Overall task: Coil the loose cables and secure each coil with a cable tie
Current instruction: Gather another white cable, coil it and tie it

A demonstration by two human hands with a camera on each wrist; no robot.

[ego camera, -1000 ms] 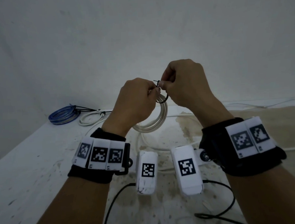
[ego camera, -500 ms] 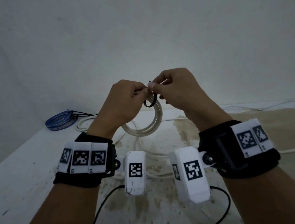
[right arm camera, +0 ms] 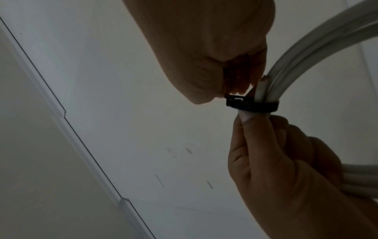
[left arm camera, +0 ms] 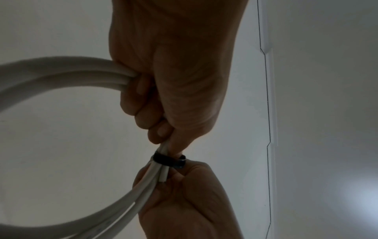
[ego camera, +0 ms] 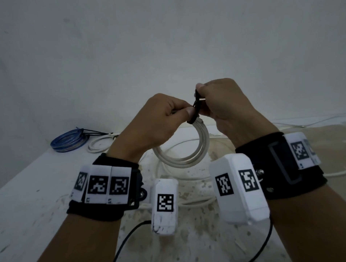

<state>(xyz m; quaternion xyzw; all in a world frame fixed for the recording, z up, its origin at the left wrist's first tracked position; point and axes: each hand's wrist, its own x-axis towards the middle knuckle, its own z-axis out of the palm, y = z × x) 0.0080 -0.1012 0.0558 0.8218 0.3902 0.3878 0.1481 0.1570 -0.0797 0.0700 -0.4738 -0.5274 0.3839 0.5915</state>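
Note:
A white cable coil [ego camera: 189, 158] hangs in the air above the table, held up by both hands. My left hand [ego camera: 185, 113] grips the coil's top strands in a fist, thumb pressed beside the black cable tie [ego camera: 195, 110]. In the left wrist view the tie [left arm camera: 168, 160] wraps snugly round the white strands [left arm camera: 61, 71], just past the left fingertips. My right hand [ego camera: 201, 99] pinches the tie's tail and holds it upward. In the right wrist view the right fingers sit at the tie's head [right arm camera: 235, 101], with the band [right arm camera: 257, 106] round the coil [right arm camera: 306, 48].
At the table's back left lie a blue coil [ego camera: 69, 140] and a smaller white coil [ego camera: 98, 144], each bound with a black tie. Loose white cable [ego camera: 183, 202] sprawls under the hands. A black cable [ego camera: 123, 244] runs along the near edge. A plain wall stands close behind.
The tie's loop, slack around the coil a second ago, now sits tight on the strands. My right hand has risen, drawing the tail upward; the left hand kept its hold on the coil.

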